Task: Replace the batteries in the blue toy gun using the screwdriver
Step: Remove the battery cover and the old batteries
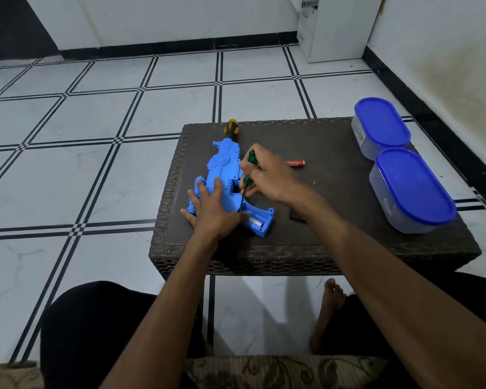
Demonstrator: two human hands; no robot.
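Note:
The blue toy gun [222, 170] lies flat on the dark wicker table [334, 153], its yellow-and-black muzzle pointing away from me. Its grip holds an open battery compartment [257, 219] with a battery showing inside. My left hand [212, 210] presses flat on the gun's body with straight fingers. My right hand [267, 174] grips a green-handled screwdriver [247, 179], whose tip points down into the compartment's upper end. A red battery [295, 163] lies on the table just beyond my right hand. A small dark cover piece [295, 214] lies beside my right wrist.
Two clear tubs with blue lids [382, 123] [413, 186] stand at the table's right edge. A tiny screw-like speck [314, 183] lies on the table near the middle. White tiled floor surrounds the table; my knees and a bare foot [330, 301] are below its front edge.

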